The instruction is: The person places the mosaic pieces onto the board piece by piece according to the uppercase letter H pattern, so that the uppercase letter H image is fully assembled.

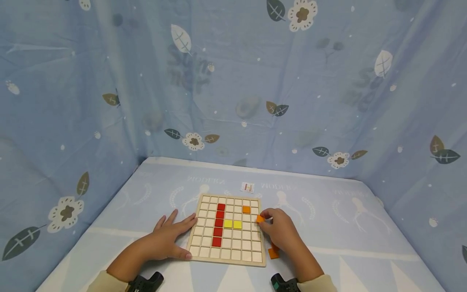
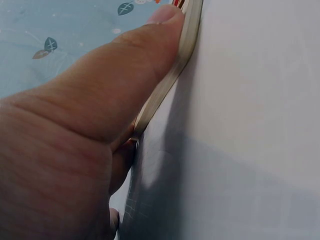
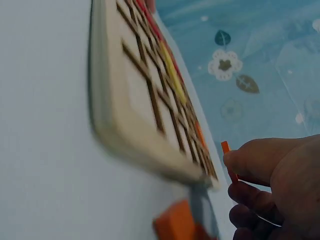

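Note:
A wooden grid board (image 1: 226, 262) lies on the table. Several red tiles (image 1: 217, 232) form a column in it, two yellow tiles (image 1: 232, 224) sit side by side to their right, and one orange tile (image 1: 246, 209) is in the upper right part. My left hand (image 1: 164, 242) rests with spread fingers against the board's left edge, its thumb at the near left corner. Between thumb and fingertips, my right hand (image 1: 283, 232) pinches another orange tile (image 3: 229, 162) at the board's right edge. Loose orange tiles (image 1: 273, 254) lie below that hand, partly hidden by it.
A small printed card (image 1: 248, 187) lies just behind the board, showing a coloured grid. Blue patterned cloth (image 1: 233, 81) hangs behind the table and along both sides. The patterned table cover (image 1: 328, 227) stretches to the right of the board.

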{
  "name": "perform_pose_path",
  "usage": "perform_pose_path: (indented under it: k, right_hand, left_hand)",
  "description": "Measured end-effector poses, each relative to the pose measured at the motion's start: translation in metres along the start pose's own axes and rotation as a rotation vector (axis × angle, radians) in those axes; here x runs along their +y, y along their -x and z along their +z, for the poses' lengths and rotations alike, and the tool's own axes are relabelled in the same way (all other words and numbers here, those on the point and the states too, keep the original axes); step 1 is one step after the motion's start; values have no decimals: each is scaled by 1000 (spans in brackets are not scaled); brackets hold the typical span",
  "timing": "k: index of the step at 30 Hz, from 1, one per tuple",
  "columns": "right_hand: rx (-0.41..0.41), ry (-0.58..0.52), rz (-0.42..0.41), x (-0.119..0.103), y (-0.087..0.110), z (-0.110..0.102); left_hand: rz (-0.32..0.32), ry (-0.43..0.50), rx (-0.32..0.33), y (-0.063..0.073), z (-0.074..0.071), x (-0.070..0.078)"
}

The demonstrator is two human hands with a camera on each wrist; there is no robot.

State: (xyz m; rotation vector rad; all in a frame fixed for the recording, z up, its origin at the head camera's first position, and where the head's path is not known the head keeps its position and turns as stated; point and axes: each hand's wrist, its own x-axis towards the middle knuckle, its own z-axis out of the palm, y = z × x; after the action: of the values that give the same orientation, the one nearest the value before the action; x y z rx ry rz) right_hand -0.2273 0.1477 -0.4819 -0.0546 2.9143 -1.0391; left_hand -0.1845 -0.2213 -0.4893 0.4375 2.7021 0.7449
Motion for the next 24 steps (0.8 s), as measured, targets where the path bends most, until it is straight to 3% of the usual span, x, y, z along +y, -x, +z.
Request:
perform_pose_path:
  k: [5, 12, 24]
  right_hand:
    - [-41, -50, -38, -13, -4, 6]
    - [-37, -55, -77, -22, -10, 15]
    - [-13, -38, -17, -33, -13, 27]
  left_hand:
    - [0, 8, -2, 1, 0, -1]
    - [22, 10, 2, -1, 1, -3]
    - [1, 2, -4, -2, 1, -2]
